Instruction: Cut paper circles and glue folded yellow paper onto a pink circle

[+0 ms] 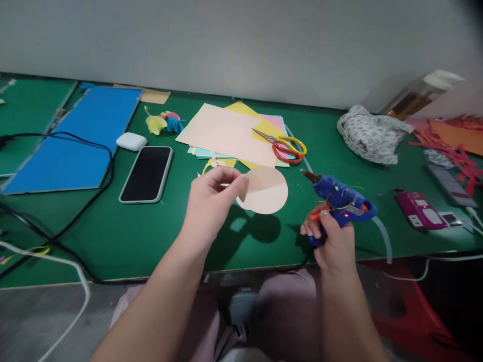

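My left hand (217,196) pinches the left edge of a pale peach paper disc (266,191), held a little above the green table, with its shadow below. My right hand (332,234) is wrapped round the handle of a blue glue gun (343,198), whose dark nozzle points left toward the disc without touching it. A clear glue stick (384,239) comes out of the gun's back end, and a small red light glows on its side. Behind the disc lie stacked coloured paper sheets (222,128), with red and yellow scissors (287,148) on their right part.
A phone (146,175), a white earbud case (132,142), a blue board (79,136) and black cables (81,216) lie left on the table (151,251). Paper flowers (164,122) sit behind. At right are a patterned cloth (372,134), a purple device (419,210) and a bottle (422,95).
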Demonstrator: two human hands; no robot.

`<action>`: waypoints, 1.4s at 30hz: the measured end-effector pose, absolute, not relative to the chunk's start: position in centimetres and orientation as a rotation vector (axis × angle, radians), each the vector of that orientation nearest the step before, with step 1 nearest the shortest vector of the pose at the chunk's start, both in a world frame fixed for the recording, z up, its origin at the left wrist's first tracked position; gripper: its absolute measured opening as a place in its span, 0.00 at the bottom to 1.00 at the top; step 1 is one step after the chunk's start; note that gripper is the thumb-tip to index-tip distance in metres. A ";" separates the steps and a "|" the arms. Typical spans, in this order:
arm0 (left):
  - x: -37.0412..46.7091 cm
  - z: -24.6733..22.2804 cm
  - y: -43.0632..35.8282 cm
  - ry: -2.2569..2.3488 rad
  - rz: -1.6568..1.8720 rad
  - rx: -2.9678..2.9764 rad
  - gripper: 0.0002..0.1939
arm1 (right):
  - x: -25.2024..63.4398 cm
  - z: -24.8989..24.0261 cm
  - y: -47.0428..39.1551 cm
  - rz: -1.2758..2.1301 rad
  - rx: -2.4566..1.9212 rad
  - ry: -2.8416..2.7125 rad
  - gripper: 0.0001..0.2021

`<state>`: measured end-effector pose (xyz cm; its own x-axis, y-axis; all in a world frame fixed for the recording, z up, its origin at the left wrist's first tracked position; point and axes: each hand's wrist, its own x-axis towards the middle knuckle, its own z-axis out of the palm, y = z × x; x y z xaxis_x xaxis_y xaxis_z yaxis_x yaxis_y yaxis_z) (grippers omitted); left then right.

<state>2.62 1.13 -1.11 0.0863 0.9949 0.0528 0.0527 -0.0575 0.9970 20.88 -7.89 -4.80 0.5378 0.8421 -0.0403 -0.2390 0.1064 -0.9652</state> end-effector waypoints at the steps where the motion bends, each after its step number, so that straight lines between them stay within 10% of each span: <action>1: 2.6 -1.1 1.1 1.145 1.157 1.313 0.06 | 21.3 -4.9 -7.9 0.867 -1.228 -0.615 0.10; 17: 1.3 -0.2 1.3 1.038 1.121 1.200 0.06 | 28.4 -4.8 -7.1 0.265 -2.571 -1.077 0.25; 27: 0.8 1.9 0.9 0.968 1.162 1.119 0.08 | 19.5 4.8 -7.5 0.100 -1.279 -1.803 0.11; 42: 2.1 2.6 -0.7 1.062 1.180 1.316 0.06 | 19.3 2.8 -7.1 -0.054 -1.184 -1.559 0.09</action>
